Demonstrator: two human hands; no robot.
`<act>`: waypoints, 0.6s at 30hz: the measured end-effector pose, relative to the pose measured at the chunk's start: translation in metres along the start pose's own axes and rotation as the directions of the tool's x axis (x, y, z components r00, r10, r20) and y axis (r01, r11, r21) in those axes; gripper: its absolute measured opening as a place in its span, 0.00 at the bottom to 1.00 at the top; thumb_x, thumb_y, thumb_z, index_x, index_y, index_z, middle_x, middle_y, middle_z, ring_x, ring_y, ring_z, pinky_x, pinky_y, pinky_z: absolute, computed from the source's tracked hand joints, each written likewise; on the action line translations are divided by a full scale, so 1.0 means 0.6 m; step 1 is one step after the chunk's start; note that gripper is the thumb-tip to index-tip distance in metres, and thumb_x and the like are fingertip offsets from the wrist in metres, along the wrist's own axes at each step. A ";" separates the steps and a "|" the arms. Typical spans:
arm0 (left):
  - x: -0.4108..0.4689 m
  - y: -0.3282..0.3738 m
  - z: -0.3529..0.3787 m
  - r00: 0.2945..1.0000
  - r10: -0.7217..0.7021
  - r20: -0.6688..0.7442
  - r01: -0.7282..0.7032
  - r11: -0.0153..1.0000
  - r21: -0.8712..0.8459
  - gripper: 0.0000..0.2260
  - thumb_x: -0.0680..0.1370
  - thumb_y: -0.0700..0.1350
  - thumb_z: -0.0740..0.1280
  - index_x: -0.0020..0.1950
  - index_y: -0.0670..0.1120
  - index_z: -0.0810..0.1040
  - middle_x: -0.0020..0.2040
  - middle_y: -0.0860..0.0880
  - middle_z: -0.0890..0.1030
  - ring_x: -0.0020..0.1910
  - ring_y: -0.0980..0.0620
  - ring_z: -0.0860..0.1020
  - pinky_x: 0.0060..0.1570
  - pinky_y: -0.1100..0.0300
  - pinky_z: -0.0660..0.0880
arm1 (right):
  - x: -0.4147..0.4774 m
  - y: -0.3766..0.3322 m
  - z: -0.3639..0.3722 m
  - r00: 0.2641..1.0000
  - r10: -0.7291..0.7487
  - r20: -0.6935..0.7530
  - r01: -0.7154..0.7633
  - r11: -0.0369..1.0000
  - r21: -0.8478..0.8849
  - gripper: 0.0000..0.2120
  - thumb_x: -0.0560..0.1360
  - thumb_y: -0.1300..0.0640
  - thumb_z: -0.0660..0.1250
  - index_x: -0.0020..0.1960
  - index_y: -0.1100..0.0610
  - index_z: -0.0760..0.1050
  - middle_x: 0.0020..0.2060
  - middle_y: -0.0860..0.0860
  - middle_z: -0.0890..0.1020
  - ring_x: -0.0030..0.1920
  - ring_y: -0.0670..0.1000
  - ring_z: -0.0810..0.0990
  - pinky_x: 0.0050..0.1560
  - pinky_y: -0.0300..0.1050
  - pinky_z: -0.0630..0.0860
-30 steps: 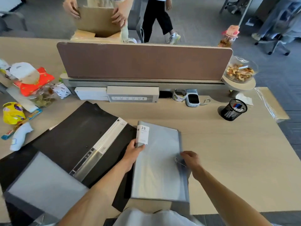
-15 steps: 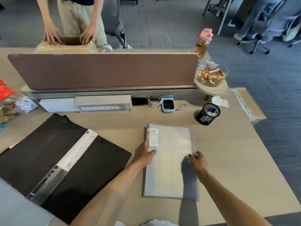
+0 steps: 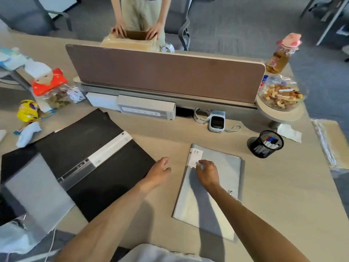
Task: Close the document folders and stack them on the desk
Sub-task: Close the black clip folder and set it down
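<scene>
Right hand (image 3: pixel 206 172): palm down on the grey folder (image 3: pixel 221 188), fingertips (image 3: pixel 198 163) pressing the lower edge of the white label (image 3: pixel 195 157) marked "20". Fingers loosely spread; it presses and grasps nothing.

Left hand (image 3: pixel 159 170): open, fingers relaxed, holding nothing. It hovers over bare tabletop (image 3: pixel 283 205) between the grey folder and the black folder (image 3: pixel 90 159), near the black folder's right corner. Contact with the desk cannot be determined.

Grey folder: closed, flat on the tabletop right of centre, near the front edge. Long axis runs front to back, tilted slightly; the labelled end points toward the partition (image 3: pixel 164 72). A metal clip (image 3: pixel 233 194) shows at its right edge beside the right forearm.

Black folder: lies open, flat, on the left part of the tabletop, clear spine strip (image 3: pixel 90 163) running diagonally. A grey sheet (image 3: pixel 35 193) overlaps its near-left portion.

Containers: mesh pen cup (image 3: pixel 265 143) behind and right of the grey folder, apart from it, holding markers. A clear bowl (image 3: pixel 281 95) of nuts sits on a round stand at the partition's right end.

Another person's hands (image 3: pixel 136 32) rest on a cardboard box beyond the partition.
</scene>
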State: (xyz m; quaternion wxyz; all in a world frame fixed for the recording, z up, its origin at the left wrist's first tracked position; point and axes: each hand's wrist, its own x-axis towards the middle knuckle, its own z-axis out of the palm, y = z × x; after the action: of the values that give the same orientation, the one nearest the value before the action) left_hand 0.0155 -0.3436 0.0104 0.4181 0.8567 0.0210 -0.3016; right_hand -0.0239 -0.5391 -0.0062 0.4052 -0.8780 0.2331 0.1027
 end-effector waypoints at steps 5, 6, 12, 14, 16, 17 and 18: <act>-0.043 -0.082 -0.088 0.986 -0.077 -0.151 0.077 0.997 -0.009 0.21 0.81 0.43 0.60 0.74 0.48 0.63 0.72 0.47 0.69 0.70 0.49 0.68 0.67 0.57 0.65 | -0.015 -0.091 0.095 0.983 -0.100 0.155 0.093 0.995 0.048 0.12 0.76 0.54 0.63 0.57 0.57 0.79 0.58 0.55 0.80 0.57 0.57 0.79 0.59 0.48 0.75; -0.055 -0.102 -0.107 0.981 -0.094 -0.170 0.090 0.995 -0.031 0.21 0.81 0.44 0.60 0.75 0.48 0.63 0.72 0.47 0.69 0.70 0.50 0.68 0.68 0.56 0.65 | -0.022 -0.113 0.114 0.977 -0.104 0.188 0.098 0.994 0.040 0.12 0.77 0.55 0.63 0.57 0.57 0.79 0.58 0.54 0.80 0.57 0.56 0.79 0.58 0.44 0.75; -0.089 -0.230 -0.224 0.971 -0.117 -0.206 0.111 0.993 -0.041 0.22 0.80 0.44 0.63 0.74 0.49 0.64 0.72 0.48 0.69 0.71 0.50 0.68 0.68 0.58 0.65 | -0.032 -0.192 0.235 0.962 0.135 0.239 -0.173 0.974 0.144 0.15 0.74 0.57 0.63 0.59 0.61 0.76 0.55 0.56 0.79 0.54 0.57 0.78 0.55 0.46 0.76; -0.086 -0.270 -0.265 0.969 -0.090 -0.228 0.093 0.996 0.001 0.22 0.79 0.43 0.63 0.73 0.48 0.66 0.72 0.47 0.69 0.70 0.49 0.68 0.66 0.60 0.64 | -0.035 -0.213 0.257 0.953 0.254 0.163 -0.286 0.933 0.218 0.17 0.73 0.57 0.63 0.62 0.60 0.70 0.57 0.57 0.75 0.54 0.59 0.76 0.53 0.48 0.75; -0.079 -0.306 -0.306 0.953 -0.060 -0.296 0.106 0.984 0.143 0.23 0.77 0.43 0.63 0.72 0.48 0.68 0.72 0.46 0.68 0.72 0.47 0.65 0.69 0.57 0.62 | -0.046 -0.228 0.272 0.918 0.389 0.076 -0.394 0.872 0.290 0.23 0.75 0.59 0.63 0.68 0.62 0.64 0.62 0.61 0.70 0.59 0.64 0.73 0.54 0.52 0.73; -0.071 -0.328 -0.332 0.943 -0.039 -0.331 0.126 0.961 0.245 0.23 0.76 0.45 0.64 0.72 0.48 0.68 0.73 0.45 0.66 0.73 0.46 0.62 0.71 0.54 0.60 | -0.052 -0.233 0.286 0.896 0.442 0.028 -0.426 0.844 0.325 0.24 0.75 0.59 0.63 0.69 0.63 0.63 0.64 0.62 0.70 0.61 0.65 0.72 0.56 0.54 0.73; -0.067 -0.343 -0.351 0.933 -0.021 -0.359 0.153 0.926 0.345 0.24 0.76 0.46 0.64 0.72 0.47 0.66 0.75 0.45 0.63 0.75 0.44 0.58 0.73 0.51 0.57 | -0.060 -0.237 0.295 0.873 0.488 0.002 -0.457 0.815 0.356 0.25 0.74 0.58 0.64 0.69 0.63 0.62 0.64 0.62 0.70 0.61 0.65 0.72 0.58 0.55 0.73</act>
State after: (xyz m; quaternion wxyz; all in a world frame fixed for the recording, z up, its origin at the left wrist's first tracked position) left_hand 0.0288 -0.0476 -0.0142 0.2257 0.9576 0.0766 -0.1621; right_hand 0.0160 -0.3131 -0.0135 0.5037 -0.7113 0.4757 0.1182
